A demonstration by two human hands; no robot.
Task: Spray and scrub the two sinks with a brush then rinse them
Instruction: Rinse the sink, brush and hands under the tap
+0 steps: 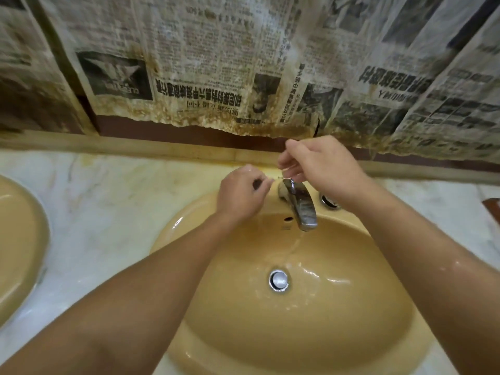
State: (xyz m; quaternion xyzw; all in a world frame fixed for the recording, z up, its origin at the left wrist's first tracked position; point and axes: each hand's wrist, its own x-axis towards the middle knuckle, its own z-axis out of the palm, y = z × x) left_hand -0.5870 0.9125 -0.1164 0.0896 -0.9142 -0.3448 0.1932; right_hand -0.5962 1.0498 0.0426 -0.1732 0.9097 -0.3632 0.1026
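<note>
Stained, yellowed newspaper sheets (216, 63) hang over the wall ahead of me, their torn lower edge above a beige ledge. Below lies a pale marble table (108, 212) with faint veining, and set into it is a glossy mustard-yellow oval sink (338, 320). A thin stream of water (295, 244) falls from the chrome faucet (303, 204) into the bowl, and a shallow film of it spreads around the round metal drain plug (279, 280). My left hand (240, 196) sits just left of the faucet base, fingers curled as if on something small, but I cannot tell what they hold. My right hand (319, 166) hovers above the faucet's rear, fingers bent and pinched together; whether they grip anything is unclear. A chrome-ringed hole (329, 201) sits right of the faucet. The second sink's rim (24, 239) shows at far left.
</note>
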